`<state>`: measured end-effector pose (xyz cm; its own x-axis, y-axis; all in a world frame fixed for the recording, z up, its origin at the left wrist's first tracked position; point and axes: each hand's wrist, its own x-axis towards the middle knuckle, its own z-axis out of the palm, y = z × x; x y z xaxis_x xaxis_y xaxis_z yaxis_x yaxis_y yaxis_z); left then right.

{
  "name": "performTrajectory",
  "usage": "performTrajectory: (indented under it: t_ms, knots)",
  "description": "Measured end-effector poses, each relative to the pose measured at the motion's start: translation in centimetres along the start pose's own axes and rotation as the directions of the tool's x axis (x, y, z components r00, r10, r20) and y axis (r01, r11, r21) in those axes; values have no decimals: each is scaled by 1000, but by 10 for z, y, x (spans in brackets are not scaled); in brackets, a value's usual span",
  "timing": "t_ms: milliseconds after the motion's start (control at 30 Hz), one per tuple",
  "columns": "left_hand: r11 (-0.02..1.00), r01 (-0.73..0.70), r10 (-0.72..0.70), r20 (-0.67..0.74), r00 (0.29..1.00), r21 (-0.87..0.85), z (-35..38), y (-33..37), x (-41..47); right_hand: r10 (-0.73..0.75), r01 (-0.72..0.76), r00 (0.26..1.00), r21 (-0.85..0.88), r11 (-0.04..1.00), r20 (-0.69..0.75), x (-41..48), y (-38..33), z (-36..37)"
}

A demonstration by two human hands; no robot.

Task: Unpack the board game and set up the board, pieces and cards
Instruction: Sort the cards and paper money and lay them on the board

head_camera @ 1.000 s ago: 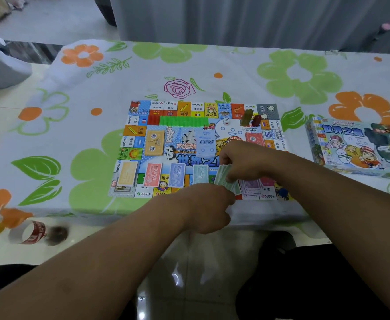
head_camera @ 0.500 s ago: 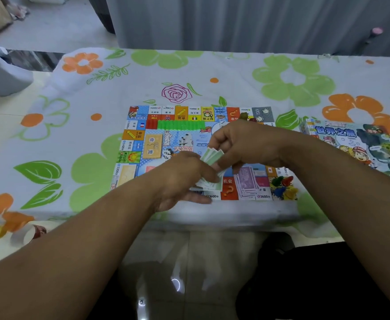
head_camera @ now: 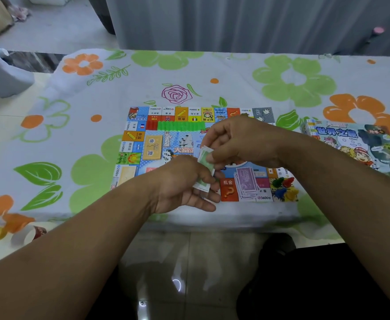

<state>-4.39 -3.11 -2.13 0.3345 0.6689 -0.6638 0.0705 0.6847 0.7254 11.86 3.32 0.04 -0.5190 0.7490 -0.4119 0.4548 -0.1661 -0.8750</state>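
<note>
- left grip point(head_camera: 184, 183) curls round the lower end of a small stack of green notes point(head_camera: 205, 161). right grip point(head_camera: 240, 144) pinches the upper end of the same stack, so both are clamped on it.
- the notes are held just above the near half of the board point(head_camera: 180, 112), which lies flat on the flowered surface point(head_camera: 85, 107).
- on the board are a row of green houses point(head_camera: 180, 125) along the far side, a yellow card pile point(head_camera: 152, 146) at the left, and purple notes point(head_camera: 247, 183) fanned near the front. coloured pawns point(head_camera: 284, 188) sit just beside the purple notes. the box point(head_camera: 355, 144) sits apart, to the right.
- my guess is that the green notes are being squared up or counted off before being laid down as a pile.
- risk: the notes are thin, so a loose pinch could let some slip out. the near edge is close, so they might slide off to the floor.
- risk: a low right wrist or forearm could brush the pawns or push the purple fan out of place.
</note>
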Motion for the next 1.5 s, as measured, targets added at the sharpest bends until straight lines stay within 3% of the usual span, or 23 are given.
performTrajectory:
  t_ms: [167,367,533,667,800,900,1100,1333,1500]
  knots:
    - [998,48,-48,-5,999,33,1,0,-1,-82,78,995,-75,994,-55,0,0,-2]
    - [999,3,-8,-102,995,-53,0,2,6,-154,133,985,-214,968,-83,0,-3,3]
    - [994,-71,78,-77,994,85,3,0,6,-255,209,961,-326,922,-107,3,-2,20]
    - [996,-72,77,-75,994,61,5,0,6,-280,201,946,-385,901,-162,7,3,24]
    - [998,-57,58,-82,995,16,4,0,9,-290,207,948,-441,874,-130,6,4,28]
    - [1000,-19,18,-88,996,-18,4,1,9,-292,214,948,-420,882,-130,5,5,26]
    - [994,8,-16,-70,997,-106,1,2,10,-252,223,957,-193,955,-144,3,6,12]
    - [989,21,-22,-6,1000,-146,-3,3,10,-332,314,931,-132,940,-153,-5,5,5]
    - [993,35,-34,13,999,-115,-1,4,8,-394,353,904,-225,908,-169,0,8,9]
